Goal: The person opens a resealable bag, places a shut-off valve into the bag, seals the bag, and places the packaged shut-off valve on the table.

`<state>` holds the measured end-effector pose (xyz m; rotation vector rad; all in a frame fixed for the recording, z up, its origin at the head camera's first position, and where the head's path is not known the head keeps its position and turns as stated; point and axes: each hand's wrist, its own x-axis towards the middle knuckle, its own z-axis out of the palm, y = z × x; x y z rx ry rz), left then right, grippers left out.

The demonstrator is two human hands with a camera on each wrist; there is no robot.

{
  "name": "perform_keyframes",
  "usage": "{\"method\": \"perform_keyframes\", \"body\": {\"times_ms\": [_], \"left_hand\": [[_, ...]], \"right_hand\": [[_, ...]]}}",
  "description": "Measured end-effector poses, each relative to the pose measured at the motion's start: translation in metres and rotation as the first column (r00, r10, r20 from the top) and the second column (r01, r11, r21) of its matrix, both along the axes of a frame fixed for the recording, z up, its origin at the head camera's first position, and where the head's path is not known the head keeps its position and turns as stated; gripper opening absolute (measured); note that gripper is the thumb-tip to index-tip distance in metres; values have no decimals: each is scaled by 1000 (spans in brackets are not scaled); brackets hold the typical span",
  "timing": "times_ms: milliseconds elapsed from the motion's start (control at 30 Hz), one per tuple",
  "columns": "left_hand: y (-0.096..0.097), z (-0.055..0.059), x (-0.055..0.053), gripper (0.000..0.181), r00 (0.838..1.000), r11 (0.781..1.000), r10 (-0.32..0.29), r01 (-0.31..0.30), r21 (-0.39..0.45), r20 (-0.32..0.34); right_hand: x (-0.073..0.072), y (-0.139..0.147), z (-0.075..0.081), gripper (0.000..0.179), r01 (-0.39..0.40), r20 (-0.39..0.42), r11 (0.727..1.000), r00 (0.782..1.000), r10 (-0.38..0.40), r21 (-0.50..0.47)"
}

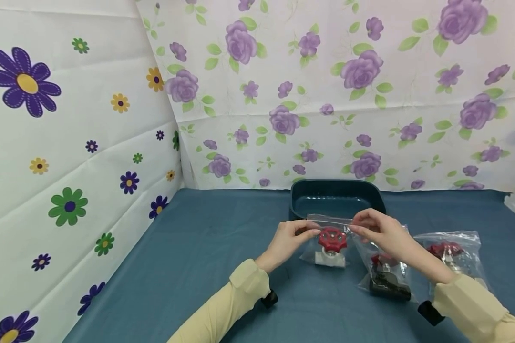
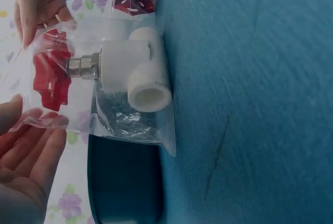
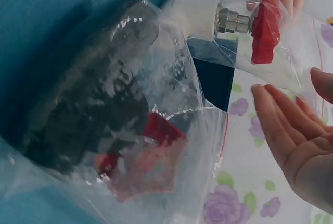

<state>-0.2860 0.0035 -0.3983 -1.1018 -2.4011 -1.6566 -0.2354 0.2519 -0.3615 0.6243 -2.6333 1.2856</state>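
A clear zip bag [image 1: 310,250] holds a valve with a red handwheel [image 1: 332,239] and a white tee-shaped body [image 1: 329,259]. My left hand [image 1: 288,240] pinches the bag's upper left edge between thumb and fingers. At its upper right edge, my right hand [image 1: 384,233] pinches the same bag. The left wrist view shows a metal stem [image 2: 83,67] between the handwheel and the white body, which stands close to the blue cloth. Under my right hand lies a second clear bag with a black-bodied valve [image 1: 388,286] and a red handwheel.
A dark teal tray [image 1: 293,202] stands behind the bags, near the back wall. Farther right lies a third clear bag [image 1: 469,243] with another red-wheeled valve [image 1: 444,249]. Blue cloth [image 1: 197,267] covers the table; flowered sheets [image 1: 257,119] hang behind and at left.
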Motion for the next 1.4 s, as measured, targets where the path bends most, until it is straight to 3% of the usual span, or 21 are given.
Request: {"method": "perform_keyframes", "body": {"times_ms": [133, 233, 367, 533, 633, 767, 800, 967, 1133, 1267, 1400], "left_hand": [[0, 2, 4, 23, 1000, 999, -5, 4, 49, 26], [-2, 13, 13, 21, 998, 997, -19, 15, 81, 55], [-3, 28, 25, 19, 997, 995, -17, 10, 101, 75], [0, 16, 15, 20, 994, 994, 9, -21, 110, 110], [-1, 21, 19, 19, 992, 994, 14, -28, 109, 127], [-3, 37, 33, 18, 986, 995, 42, -56, 85, 159], [-3, 36, 32, 17, 983, 995, 50, -65, 81, 174], [-3, 22, 23, 19, 957, 992, 70, -97, 85, 282], [-2, -1, 3, 24, 908, 987, 55, -113, 117, 415], [-3, -7, -4, 27, 877, 986, 9, -89, 144, 480], [-4, -8, -6, 25, 854, 986, -11, -76, 146, 520]], "right_hand": [[0, 1, -5, 35, -80, 156, 989, 983, 100, -126], [1, -1, -8, 34, -100, 217, 976, 966, 142, -195], [2, -6, -6, 30, -43, 231, 974, 968, 95, -221], [3, -12, -1, 29, 23, 288, 971, 956, 48, -236], [2, -13, -1, 30, 42, 325, 972, 945, 36, -231], [-3, -12, -5, 34, 38, 354, 976, 934, 42, -215], [-4, -12, -7, 35, 37, 364, 976, 930, 44, -213], [-9, -18, -10, 35, 70, 427, 975, 904, 28, -212], [-14, -25, -9, 32, 124, 449, 978, 893, -37, -168], [-17, -28, -9, 32, 173, 448, 977, 888, -101, -122], [-19, -30, -10, 30, 171, 472, 980, 875, -105, -99]]}}
